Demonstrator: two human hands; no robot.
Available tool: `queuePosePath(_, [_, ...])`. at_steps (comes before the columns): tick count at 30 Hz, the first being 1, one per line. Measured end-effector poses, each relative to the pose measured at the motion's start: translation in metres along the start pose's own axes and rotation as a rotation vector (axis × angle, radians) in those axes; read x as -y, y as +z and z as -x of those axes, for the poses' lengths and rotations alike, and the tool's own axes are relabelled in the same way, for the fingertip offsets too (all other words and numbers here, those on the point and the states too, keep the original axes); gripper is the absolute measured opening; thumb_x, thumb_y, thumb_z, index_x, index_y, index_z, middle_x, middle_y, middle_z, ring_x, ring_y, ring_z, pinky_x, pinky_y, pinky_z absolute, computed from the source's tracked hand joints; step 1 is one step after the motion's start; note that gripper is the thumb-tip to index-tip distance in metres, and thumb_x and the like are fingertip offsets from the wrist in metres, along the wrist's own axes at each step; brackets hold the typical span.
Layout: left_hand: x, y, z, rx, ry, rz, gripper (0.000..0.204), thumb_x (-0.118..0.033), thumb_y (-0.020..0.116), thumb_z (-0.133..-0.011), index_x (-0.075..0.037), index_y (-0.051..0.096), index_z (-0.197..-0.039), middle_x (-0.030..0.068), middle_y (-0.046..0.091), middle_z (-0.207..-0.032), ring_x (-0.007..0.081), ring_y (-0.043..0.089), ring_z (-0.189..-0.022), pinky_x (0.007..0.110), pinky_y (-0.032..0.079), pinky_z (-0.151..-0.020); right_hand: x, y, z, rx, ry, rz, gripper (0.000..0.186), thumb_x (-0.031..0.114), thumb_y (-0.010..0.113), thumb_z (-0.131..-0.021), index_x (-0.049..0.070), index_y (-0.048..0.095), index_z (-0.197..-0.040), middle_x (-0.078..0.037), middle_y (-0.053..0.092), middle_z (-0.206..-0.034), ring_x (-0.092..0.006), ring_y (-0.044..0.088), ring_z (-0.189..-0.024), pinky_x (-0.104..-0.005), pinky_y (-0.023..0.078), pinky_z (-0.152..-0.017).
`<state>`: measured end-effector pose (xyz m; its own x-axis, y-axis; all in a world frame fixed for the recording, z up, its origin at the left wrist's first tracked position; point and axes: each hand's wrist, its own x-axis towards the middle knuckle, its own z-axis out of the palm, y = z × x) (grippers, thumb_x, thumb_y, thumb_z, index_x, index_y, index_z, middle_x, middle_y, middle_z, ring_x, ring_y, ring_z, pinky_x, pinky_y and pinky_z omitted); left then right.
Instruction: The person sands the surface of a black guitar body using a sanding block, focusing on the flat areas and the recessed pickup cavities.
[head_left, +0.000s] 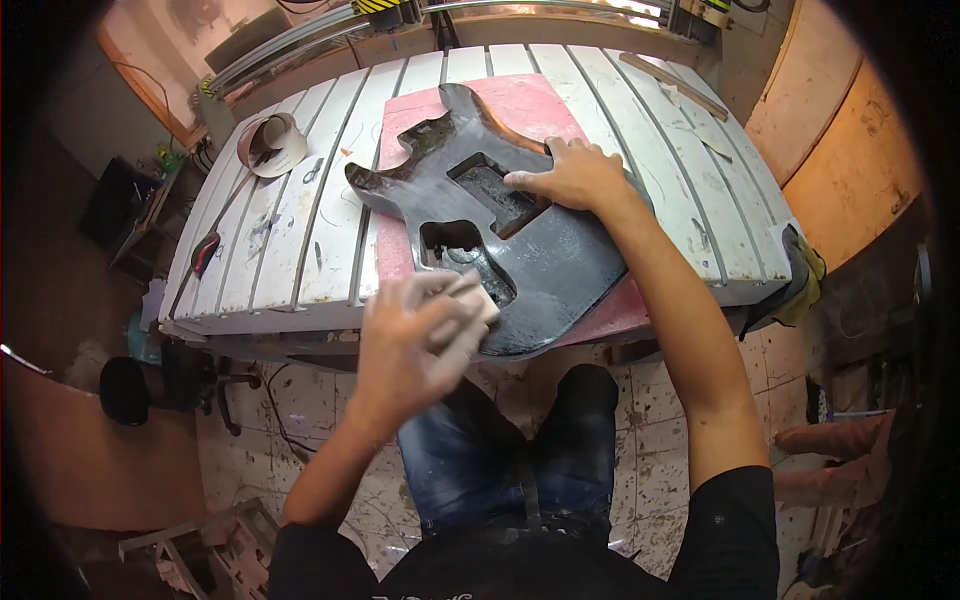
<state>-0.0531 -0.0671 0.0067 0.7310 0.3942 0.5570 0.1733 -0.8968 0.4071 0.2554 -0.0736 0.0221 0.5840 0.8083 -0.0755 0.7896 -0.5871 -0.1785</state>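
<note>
A dark electric guitar body (565, 262) lies flat on a pink board (394, 245), its routed cavities facing up and its surface hazed with grey dust. My left hand (412, 330) is closed round a small pale piece of folded sandpaper (488, 303), at the near left edge of the body beside the lower cavity. The fingers partly cover the sandpaper. Across the far right part of the body rests my right hand (575, 176), palm down, fingers spread, thumb next to the middle cavity.
Beneath the board stands a white slatted table (335, 225). On its left are a roll of sandpaper (290, 150) and a red-and-black handled tool (206, 254). A wooden strip (675, 84) lies at the far right; a cloth (803, 278) hangs from the right corner.
</note>
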Motion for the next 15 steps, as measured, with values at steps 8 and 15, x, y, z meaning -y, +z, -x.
queuePosePath(8, [0.005, -0.004, 0.001, -0.052, -0.035, -0.072, 0.014, -0.019, 0.084, -0.086, -0.011, 0.079, -0.097, 0.01, 0.075, -0.122, 0.0295, 0.064, -0.108, 0.042, 0.05, -0.095, 0.005, 0.006, 0.0, -0.06, 0.036, 0.015, 0.109, 0.087, 0.062, -0.079, 0.007, 0.054, -0.153, -0.021, 0.055, -0.155, -0.039, 0.052, -0.144, -0.0599, 0.039, -0.115])
queuePosePath(15, [0.013, -0.002, -0.003, -0.123, -0.129, -0.212, 0.016, -0.022, 0.083, -0.089, -0.013, 0.08, -0.101, 0.0108, 0.073, -0.118, 0.0303, 0.063, -0.108, 0.044, 0.049, -0.091, 0.004, 0.001, 0.002, -0.05, 0.056, -0.007, 0.108, 0.085, 0.063, -0.078, 0.007, 0.055, -0.153, -0.02, 0.053, -0.157, -0.0357, 0.049, -0.147, -0.0593, 0.037, -0.116])
